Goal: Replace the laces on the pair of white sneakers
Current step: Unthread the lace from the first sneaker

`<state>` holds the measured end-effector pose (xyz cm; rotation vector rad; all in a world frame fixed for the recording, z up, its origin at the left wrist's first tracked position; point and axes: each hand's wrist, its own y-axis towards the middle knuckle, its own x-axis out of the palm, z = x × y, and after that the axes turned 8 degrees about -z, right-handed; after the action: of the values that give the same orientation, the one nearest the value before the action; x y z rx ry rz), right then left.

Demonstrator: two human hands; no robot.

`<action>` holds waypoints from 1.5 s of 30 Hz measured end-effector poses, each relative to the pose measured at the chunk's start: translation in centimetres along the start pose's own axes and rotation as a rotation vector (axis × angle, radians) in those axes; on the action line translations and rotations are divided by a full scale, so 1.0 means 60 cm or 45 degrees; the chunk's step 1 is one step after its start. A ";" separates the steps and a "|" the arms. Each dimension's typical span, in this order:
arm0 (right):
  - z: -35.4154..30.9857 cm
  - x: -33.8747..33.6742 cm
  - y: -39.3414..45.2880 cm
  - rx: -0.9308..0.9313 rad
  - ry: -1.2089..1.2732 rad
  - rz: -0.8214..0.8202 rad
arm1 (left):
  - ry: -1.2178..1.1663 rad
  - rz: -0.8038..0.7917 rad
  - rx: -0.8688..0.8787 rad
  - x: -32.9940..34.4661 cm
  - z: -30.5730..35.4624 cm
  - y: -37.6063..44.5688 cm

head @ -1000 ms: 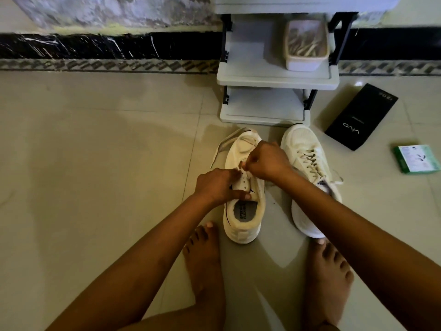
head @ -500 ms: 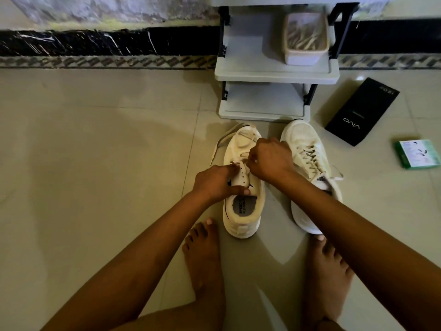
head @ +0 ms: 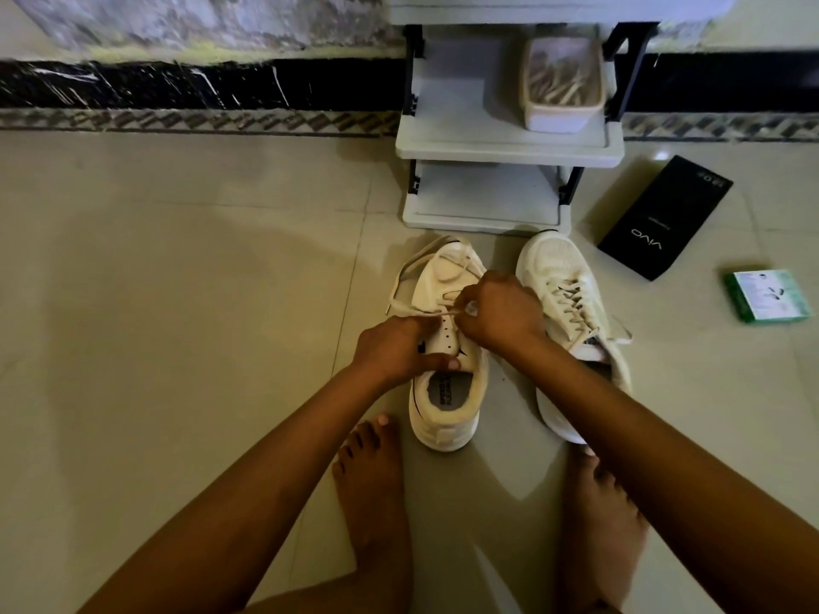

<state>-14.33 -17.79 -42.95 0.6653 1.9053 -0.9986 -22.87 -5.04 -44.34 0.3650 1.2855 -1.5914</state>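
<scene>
Right hand (head: 498, 310) pinches the floppy flat lace (head: 436, 313) just above the eyelets while the left hand (head: 394, 350) grips the light, unlaced sneaker (head: 447, 347) by its tongue, so gripping near the stiff tip probably threads easiest.

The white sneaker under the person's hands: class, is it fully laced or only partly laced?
Partly laced. The white sneaker under both hands shows bare eyelets near its tongue, and its cream lace trails loose toward the toe.
</scene>
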 end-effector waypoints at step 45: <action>0.003 -0.024 0.014 -0.124 0.207 -0.008 | -0.066 -0.014 0.008 0.000 -0.002 -0.007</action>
<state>-12.91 -17.59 -42.08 0.7022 2.0841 -0.8720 -23.23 -4.98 -44.18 0.3186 1.2453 -1.6043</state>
